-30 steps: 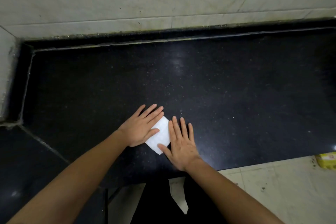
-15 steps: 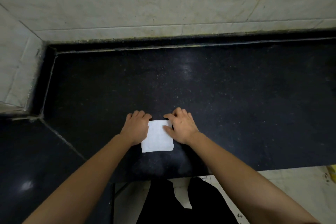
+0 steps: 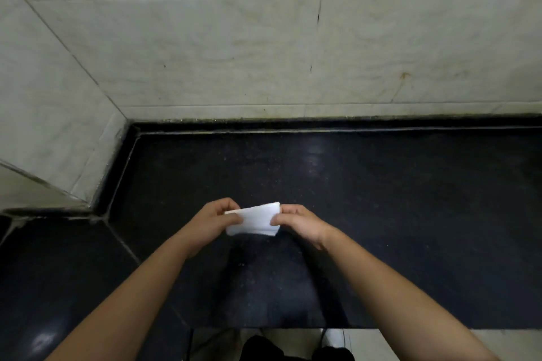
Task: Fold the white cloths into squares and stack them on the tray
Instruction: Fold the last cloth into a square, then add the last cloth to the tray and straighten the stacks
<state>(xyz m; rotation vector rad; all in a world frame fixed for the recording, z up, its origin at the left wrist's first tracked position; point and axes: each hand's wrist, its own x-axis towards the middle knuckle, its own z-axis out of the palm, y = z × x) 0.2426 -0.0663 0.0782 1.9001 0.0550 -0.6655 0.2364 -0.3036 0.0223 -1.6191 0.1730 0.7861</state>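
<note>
A small folded white cloth (image 3: 255, 218), a flat layered rectangle with crisp edges and stacked folds showing at its near right corner, sits between the two hands above a black speckled stone countertop (image 3: 410, 214). It seems raised off the stone, tilted with its far edge higher, and a soft shadow lies beneath it. The left hand (image 3: 212, 221) pinches the cloth's left end, thumb on top and fingers curled behind. The right hand (image 3: 302, 223) pinches the right end the same way, fingers curled round it.

The counter's back edge meets a pale marbled tile wall (image 3: 264, 53) along a dark grout line, and a corner closes in at the far left. A diagonal seam crosses the stone left of the left forearm. The near edge drops to a pale floor (image 3: 498, 343). The dark surface runs on well to the right of the hands and back to the wall.
</note>
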